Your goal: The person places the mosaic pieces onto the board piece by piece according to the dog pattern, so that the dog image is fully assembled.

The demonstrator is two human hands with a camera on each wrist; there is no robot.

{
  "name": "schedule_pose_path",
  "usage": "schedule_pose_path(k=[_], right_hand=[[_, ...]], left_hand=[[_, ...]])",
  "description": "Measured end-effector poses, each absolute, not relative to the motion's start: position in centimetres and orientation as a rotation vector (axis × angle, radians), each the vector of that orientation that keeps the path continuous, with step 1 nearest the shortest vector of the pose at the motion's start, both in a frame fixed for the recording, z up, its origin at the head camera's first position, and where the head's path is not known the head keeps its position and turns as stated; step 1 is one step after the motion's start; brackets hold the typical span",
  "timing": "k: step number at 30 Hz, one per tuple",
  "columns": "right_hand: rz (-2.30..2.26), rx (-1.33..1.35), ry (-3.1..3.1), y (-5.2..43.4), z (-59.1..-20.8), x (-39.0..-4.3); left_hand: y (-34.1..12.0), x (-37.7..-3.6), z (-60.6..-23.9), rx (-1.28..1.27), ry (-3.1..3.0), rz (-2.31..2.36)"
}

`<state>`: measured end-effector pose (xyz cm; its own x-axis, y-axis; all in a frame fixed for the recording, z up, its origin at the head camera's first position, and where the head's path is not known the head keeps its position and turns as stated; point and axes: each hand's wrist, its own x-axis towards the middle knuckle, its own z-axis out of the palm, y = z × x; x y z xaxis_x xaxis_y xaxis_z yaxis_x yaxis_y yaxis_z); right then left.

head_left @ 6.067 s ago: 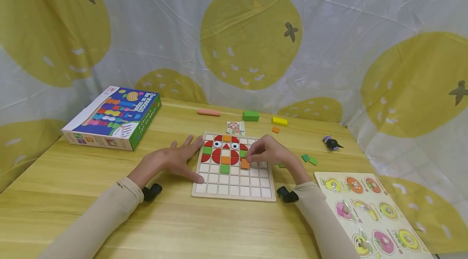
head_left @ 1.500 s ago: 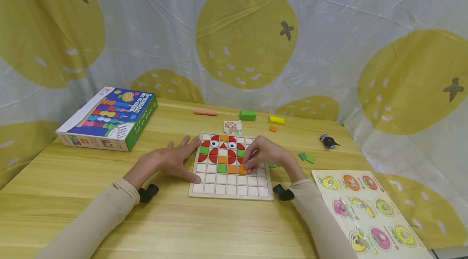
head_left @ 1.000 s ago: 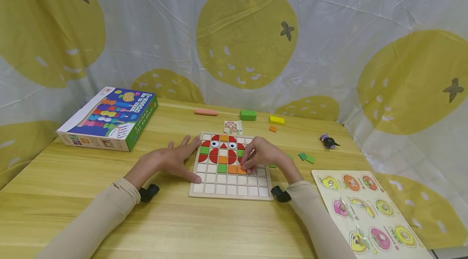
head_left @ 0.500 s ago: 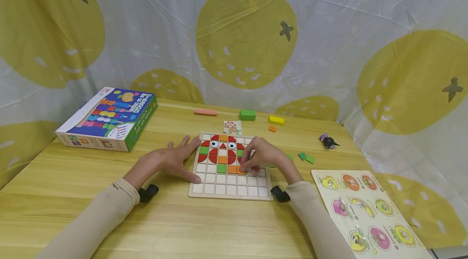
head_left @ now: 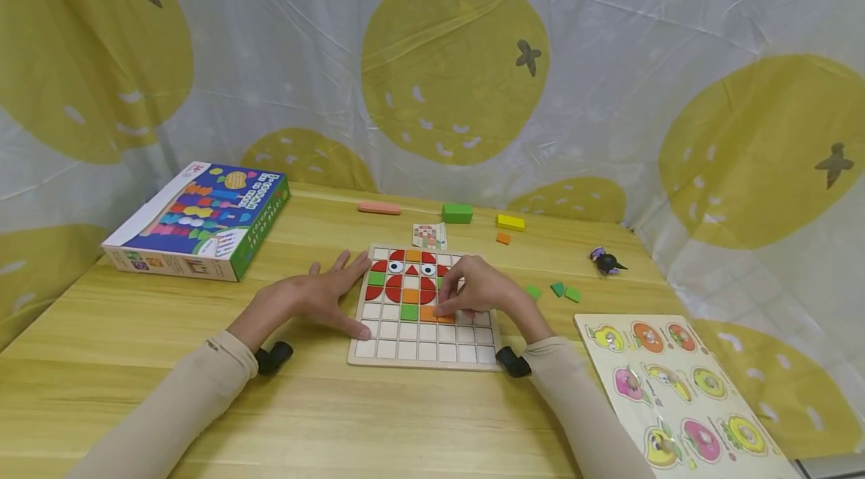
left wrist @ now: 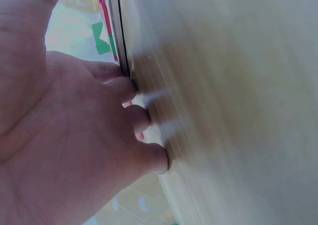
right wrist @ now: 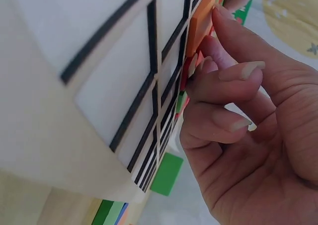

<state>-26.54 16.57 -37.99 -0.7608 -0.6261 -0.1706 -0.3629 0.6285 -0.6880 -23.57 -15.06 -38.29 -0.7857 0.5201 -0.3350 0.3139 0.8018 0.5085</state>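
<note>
A square wooden grid board (head_left: 408, 350) lies on the table, bearing red, green, orange and eye-marked tiles in an owl-like pattern. My left hand (head_left: 317, 300) rests on the board's left side with its fingers spread; in the left wrist view its fingertips (left wrist: 158, 160) press down along the edge. My right hand (head_left: 475, 284) bends over the middle of the grid, thumb and index finger pinching an orange tile (right wrist: 201, 21). Two orange tiles sit side by side, right of a green tile (head_left: 408, 311), partly hidden by those fingertips.
A small pattern card (head_left: 429, 236) lies behind the board. Beyond are a pink stick (head_left: 378, 208), a green block (head_left: 457, 214) and a yellow block (head_left: 510, 222). Loose green tiles (head_left: 573, 294) and a fruit puzzle board (head_left: 676, 381) lie to the right; a toy box (head_left: 196, 220) stands left.
An orange tile has joined the row right of the green tile, with a second beside it. My right hand has since shifted slightly left over them. My left hand has stayed on the board.
</note>
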Motion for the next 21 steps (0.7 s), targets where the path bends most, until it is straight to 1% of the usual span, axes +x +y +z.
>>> schedule_pose_path(k=[16, 21], right_hand=[[-0.878, -0.835, 2.473, 16.29, -37.77, -26.33], [-0.885, -0.886, 2.469, 16.83, -37.98, -26.65]], left_hand=[[-15.07, -23.53, -38.27, 0.619, 2.522, 0.599], [-15.07, -23.56, -38.33, 0.621, 2.523, 0.594]])
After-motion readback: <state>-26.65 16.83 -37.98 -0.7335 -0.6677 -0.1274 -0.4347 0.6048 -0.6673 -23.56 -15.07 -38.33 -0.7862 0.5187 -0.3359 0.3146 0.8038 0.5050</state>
